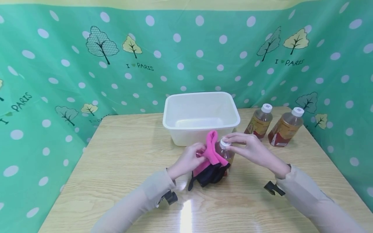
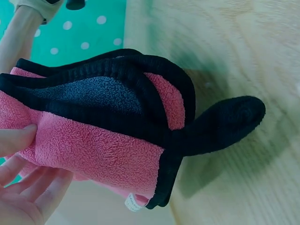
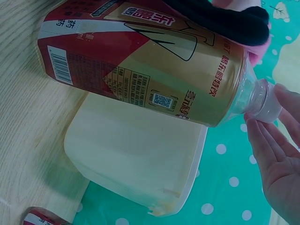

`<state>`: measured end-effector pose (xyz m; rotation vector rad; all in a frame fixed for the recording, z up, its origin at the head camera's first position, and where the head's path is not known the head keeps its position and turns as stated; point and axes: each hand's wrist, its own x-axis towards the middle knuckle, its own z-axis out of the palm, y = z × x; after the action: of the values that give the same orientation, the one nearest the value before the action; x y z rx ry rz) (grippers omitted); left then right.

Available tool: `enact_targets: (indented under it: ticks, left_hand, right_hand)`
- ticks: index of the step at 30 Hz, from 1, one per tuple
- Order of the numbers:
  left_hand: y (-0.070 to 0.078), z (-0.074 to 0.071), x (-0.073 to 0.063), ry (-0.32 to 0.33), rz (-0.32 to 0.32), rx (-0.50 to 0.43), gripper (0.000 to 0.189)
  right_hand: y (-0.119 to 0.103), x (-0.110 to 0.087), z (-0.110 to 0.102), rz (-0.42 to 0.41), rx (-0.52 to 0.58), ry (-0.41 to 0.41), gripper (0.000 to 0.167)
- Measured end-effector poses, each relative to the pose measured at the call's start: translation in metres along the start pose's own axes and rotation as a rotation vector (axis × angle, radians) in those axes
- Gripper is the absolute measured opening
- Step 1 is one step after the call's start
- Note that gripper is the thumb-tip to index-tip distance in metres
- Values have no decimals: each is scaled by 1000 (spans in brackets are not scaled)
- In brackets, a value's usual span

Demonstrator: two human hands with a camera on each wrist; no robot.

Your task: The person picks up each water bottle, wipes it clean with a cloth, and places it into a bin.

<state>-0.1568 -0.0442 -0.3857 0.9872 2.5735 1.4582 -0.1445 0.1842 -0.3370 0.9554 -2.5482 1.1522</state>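
Left hand (image 1: 189, 158): pinches a folded pink-and-black terry cloth (image 1: 215, 156), centre of the frame — seemingly keeping it against the drink bottle (image 1: 229, 158).
Right hand (image 1: 251, 148): fingertips grip that bottle's white cap (image 3: 265, 105) — probably to steady it upright.
White tub (image 1: 184, 137): just behind, upper centre.

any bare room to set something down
Bare table: left of the tub and left hand; between the sleeves; right of the right hand, in front of the rightmost bottle. Crowded: before the tub, with cloth, held bottle and hands.
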Motion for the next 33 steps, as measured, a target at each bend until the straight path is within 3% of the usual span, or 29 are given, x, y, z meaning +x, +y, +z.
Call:
enact_targets:
  ticks: [7, 12, 20, 28, 33]
  left_hand:
    - [3, -1, 1, 33, 8, -20, 19]
    - [1, 2, 0, 38, -38, -71, 21]
    - [-9, 10, -3, 14, -122, -76, 24]
    - [-20, 20, -6, 40, -120, -152, 29]
    - [-30, 25, -8, 34, -120, -102, 27]
  right_hand:
    - [1, 0, 1, -11, 6, 3, 21]
    - [1, 0, 0, 2, -2, -3, 22]
    - [1, -1, 0, 22, 4, -15, 22]
    - [1, -1, -1, 26, 11, -14, 22]
    - [3, -1, 0, 22, 9, -14, 22]
